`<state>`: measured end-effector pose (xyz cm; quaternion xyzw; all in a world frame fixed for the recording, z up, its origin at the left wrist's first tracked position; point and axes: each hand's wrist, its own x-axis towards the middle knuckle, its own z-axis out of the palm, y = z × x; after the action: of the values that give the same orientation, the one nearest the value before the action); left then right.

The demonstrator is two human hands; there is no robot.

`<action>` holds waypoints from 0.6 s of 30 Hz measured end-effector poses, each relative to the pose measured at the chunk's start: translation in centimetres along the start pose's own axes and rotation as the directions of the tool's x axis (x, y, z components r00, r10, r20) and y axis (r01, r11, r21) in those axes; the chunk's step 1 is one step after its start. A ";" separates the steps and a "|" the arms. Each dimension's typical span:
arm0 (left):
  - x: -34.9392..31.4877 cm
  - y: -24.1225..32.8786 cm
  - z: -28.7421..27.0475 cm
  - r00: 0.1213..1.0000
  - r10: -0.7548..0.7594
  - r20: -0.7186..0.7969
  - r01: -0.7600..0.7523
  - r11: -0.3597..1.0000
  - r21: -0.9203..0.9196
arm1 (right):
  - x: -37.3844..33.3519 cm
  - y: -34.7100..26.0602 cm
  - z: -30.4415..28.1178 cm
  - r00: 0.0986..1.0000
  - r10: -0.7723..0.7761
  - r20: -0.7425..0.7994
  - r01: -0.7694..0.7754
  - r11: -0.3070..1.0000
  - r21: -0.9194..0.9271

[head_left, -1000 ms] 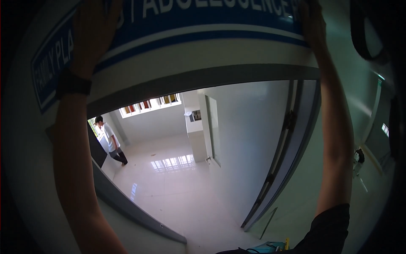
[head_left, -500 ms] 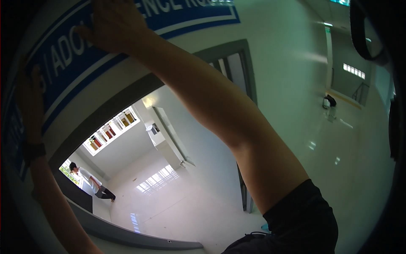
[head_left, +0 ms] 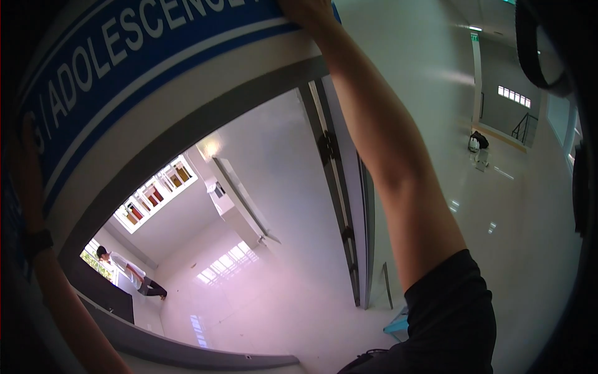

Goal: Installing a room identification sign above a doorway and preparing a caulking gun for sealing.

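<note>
A long blue sign (head_left: 168, 68) with white lettering and a white border line spans the wall above a doorway. My left hand (head_left: 28, 168) lies against the sign's left part, its fingers stretched upward; shadow dims it. A dark band (head_left: 38, 242) circles that wrist. My right hand (head_left: 308, 9) is raised to the sign's right end and touches it there. The picture's upper edge cuts off the fingers of this hand, so their pose is hidden.
Below the sign is a grey door frame (head_left: 205, 115) with a door (head_left: 280, 168) opened inward. Inside the room, a person (head_left: 128, 271) stands by a window. A light-blue object (head_left: 397, 324) shows beside my right sleeve. Down the corridor, a dark bag (head_left: 479, 139) rests on the floor.
My right hand has slid from the sign's middle to its right end, uncovering the lettering. My left hand stays on the left part. The view has shifted slightly, showing more of the door's hinge side.
</note>
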<state>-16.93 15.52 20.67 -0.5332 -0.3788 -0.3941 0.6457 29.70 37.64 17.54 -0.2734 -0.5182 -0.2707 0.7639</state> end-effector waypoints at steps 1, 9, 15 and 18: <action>-0.5 -0.7 -0.5 0.994 -0.101 0.037 0.105 0.988 -0.115 | 0.2 -1.2 0.7 1.000 0.001 0.030 -0.002 0.999 0.034; 0.5 -4.1 -15.1 0.983 -0.055 -0.173 0.059 0.998 0.020 | 0.9 0.4 -2.0 0.979 -0.204 -0.012 0.200 0.968 -0.150; -5.5 -15.3 -20.4 0.949 -0.218 -0.228 0.290 0.888 0.358 | 2.8 5.0 0.0 0.810 -0.585 -0.036 0.520 0.746 -0.416; -6.7 -13.2 -19.5 0.921 -0.359 -0.154 0.388 0.881 0.269 | 2.6 5.3 1.6 0.908 -0.417 -0.034 0.394 0.880 -0.265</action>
<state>-30.33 -4.57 16.92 -0.3278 -0.4960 -0.4765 0.6477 33.21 42.19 19.79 -0.2413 -0.4902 -0.5004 0.6717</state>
